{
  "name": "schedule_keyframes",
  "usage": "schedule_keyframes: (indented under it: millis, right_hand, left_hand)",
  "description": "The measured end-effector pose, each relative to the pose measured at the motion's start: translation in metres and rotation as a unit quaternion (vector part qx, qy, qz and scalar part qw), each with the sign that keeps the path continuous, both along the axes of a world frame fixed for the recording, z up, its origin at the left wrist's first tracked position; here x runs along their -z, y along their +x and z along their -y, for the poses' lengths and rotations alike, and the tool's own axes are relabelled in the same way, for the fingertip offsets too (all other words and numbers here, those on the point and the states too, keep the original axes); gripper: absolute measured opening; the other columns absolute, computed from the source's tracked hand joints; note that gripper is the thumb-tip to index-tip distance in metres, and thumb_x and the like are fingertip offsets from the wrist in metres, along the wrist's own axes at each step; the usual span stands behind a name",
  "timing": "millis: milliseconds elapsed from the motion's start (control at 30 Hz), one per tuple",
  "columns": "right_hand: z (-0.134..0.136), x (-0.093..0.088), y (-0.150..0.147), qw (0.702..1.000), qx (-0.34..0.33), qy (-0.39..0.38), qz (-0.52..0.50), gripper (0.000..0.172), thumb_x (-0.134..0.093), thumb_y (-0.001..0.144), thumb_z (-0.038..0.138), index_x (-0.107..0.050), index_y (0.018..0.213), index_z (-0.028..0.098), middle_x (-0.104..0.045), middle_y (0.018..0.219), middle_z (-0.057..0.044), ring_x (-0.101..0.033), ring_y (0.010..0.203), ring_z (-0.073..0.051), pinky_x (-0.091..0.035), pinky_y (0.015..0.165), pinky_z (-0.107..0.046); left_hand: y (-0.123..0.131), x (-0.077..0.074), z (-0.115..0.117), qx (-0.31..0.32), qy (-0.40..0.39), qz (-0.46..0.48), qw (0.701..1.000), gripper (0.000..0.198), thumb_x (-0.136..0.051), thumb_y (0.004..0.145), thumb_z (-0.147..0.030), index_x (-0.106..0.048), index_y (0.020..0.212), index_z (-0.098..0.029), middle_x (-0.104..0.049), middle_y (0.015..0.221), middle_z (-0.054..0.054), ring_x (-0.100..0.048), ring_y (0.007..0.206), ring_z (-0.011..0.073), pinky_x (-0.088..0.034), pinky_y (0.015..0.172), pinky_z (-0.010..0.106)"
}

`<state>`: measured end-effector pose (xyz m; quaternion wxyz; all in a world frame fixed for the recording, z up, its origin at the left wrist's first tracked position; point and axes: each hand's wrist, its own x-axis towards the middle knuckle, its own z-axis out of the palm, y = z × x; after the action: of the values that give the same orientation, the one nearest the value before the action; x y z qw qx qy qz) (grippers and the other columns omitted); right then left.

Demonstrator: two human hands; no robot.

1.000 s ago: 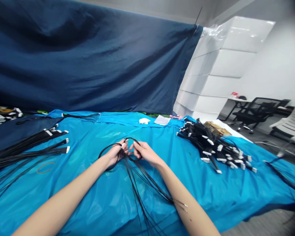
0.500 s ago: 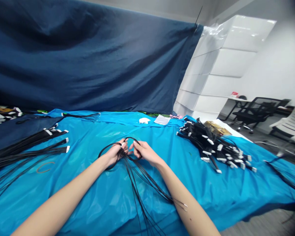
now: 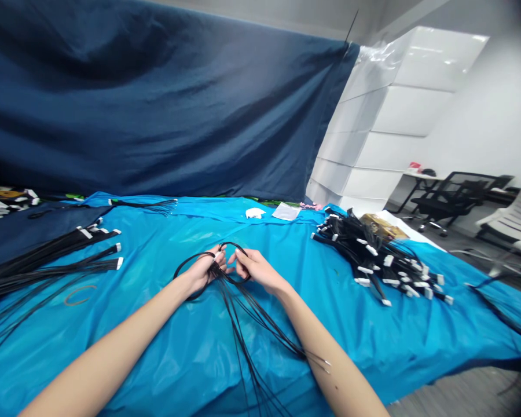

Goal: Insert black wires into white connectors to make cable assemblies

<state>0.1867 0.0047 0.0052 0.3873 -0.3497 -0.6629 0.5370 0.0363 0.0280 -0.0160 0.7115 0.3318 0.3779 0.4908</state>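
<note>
Near the middle of the blue sheet [image 3: 156,324], my left hand [image 3: 206,269] is closed on a bundle of black cables [image 3: 238,310]. A loop of the bundle bends round to the left, past my left wrist. My right hand [image 3: 252,267] is closed at the other loop, thumb and fingers pinching the black cable at its right side. Loose cable strands hang from between the hands toward the front edge, and some thin tips lie over my right forearm.
Black cables with white connectors [image 3: 84,246] lie at the left, beside a thin brown ring [image 3: 80,295]. A larger cable pile [image 3: 373,255] is at the right. Behind are a white packet [image 3: 286,211], a dark blue curtain [image 3: 178,104] and white boxes [image 3: 373,139].
</note>
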Motion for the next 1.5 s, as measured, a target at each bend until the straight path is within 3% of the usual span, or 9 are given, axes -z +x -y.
schedule_keyframes:
  millis: [400,600,933,1200,1500]
  right_hand:
    - [0.0,0.0,0.001,1.0,-0.007,0.017,0.001,0.046,-0.038,0.081,0.057,-0.053,0.079,0.014,-0.042,0.044,0.006,-0.031,0.04,-0.007,-0.024,0.041,-0.019]
    - [0.0,0.0,0.001,0.999,-0.005,0.031,0.008,0.045,-0.037,0.082,0.056,-0.053,0.079,0.014,-0.042,0.044,0.006,-0.032,0.04,-0.007,-0.026,0.043,-0.02]
    - [-0.001,0.003,0.002,0.998,-0.008,0.056,0.017,0.044,-0.036,0.084,0.054,-0.053,0.075,0.014,-0.043,0.043,0.005,-0.033,0.04,-0.006,-0.027,0.044,-0.02]
    - [0.0,0.001,0.001,0.999,-0.012,0.052,-0.002,0.042,-0.037,0.083,0.053,-0.052,0.077,0.014,-0.043,0.043,0.006,-0.031,0.038,-0.006,-0.027,0.042,-0.019]
    - [0.003,-0.003,0.002,0.998,-0.014,0.052,-0.023,0.039,-0.04,0.083,0.051,-0.051,0.077,0.014,-0.041,0.043,0.007,-0.029,0.039,-0.005,-0.026,0.041,-0.018]
  left_hand:
    - [0.002,-0.003,0.003,-0.006,-0.002,-0.009,1.0,0.022,-0.061,0.065,-0.008,-0.054,0.084,-0.017,-0.043,0.05,-0.007,-0.045,0.041,0.0059,-0.045,0.048,0.021]
    - [0.003,-0.004,0.005,-0.014,-0.009,-0.01,1.0,0.017,-0.058,0.067,-0.007,-0.054,0.08,-0.017,-0.043,0.049,-0.006,-0.053,0.05,0.0106,-0.046,0.05,0.022]
    - [0.006,-0.008,0.011,-0.004,0.003,-0.018,1.0,0.019,-0.057,0.068,-0.004,-0.055,0.083,-0.016,-0.057,0.066,0.0,-0.058,0.057,0.0107,-0.05,0.058,0.025]
    - [0.006,-0.007,0.008,-0.017,-0.017,-0.026,0.999,0.023,-0.054,0.071,-0.002,-0.055,0.089,-0.016,-0.057,0.064,0.0,-0.056,0.052,0.0085,-0.047,0.05,0.019]
    - [0.006,-0.007,0.008,0.011,-0.025,-0.013,1.0,0.028,-0.054,0.071,-0.003,-0.052,0.096,-0.017,-0.062,0.073,0.003,-0.057,0.052,0.01,-0.051,0.054,0.025]
